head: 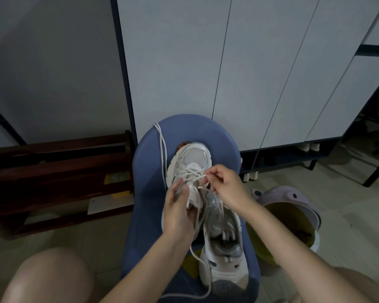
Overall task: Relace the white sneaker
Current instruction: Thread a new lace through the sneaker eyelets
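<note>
A white sneaker (192,159) lies toe away from me on a blue stool (149,162). My left hand (178,209) grips its left side near the tongue. My right hand (227,186) pinches a loop of white lace (196,177) above the eyelets. One long lace end (162,145) trails over the stool's far rim; another (197,261) runs down toward me. A second white sneaker (223,254) lies nearer me, heel toward me, beside the first.
White cabinet doors (260,73) stand behind the stool. A dark wooden rack (59,178) sits on the left. A lilac bin (291,217) with a yellow-green liner is on the right. My bare knees (48,278) flank the stool.
</note>
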